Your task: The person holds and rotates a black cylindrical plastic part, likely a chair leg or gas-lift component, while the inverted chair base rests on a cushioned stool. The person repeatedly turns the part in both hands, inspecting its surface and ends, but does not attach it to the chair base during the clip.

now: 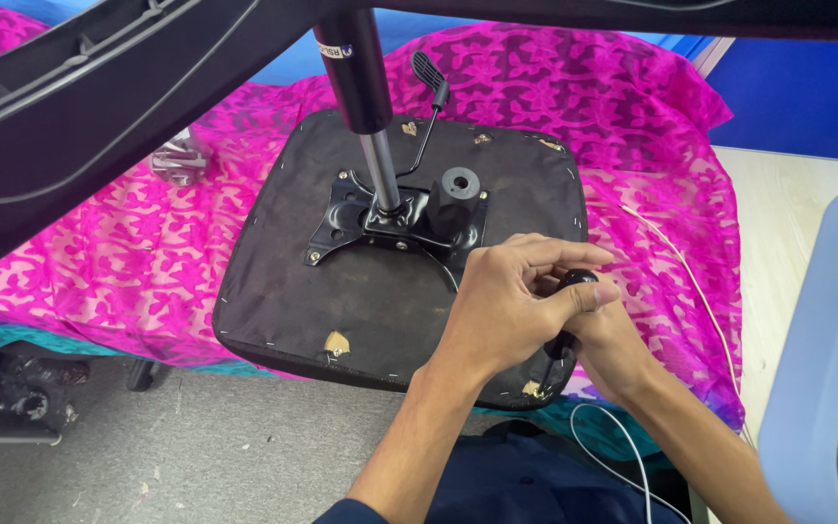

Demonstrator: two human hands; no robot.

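Observation:
An upturned black chair seat (293, 291) lies on a pink patterned cloth (99, 262). A metal mechanism plate (341, 223) is bolted to it, with a gas cylinder (366, 97) standing up from it, a black knob (456, 199) and a lever (427, 107). My left hand (501, 306) and my right hand (618, 349) close together around a black tool handle (574, 281) at the seat's near right corner. The left thumb presses on the handle's top. The tool's tip is hidden.
Black chair base arms (99, 107) span the top of the view, close to the camera. A small metal part (178, 160) lies on the cloth at left. A white cable (623, 456) hangs near my lap. A pale blue object (817, 388) stands at right.

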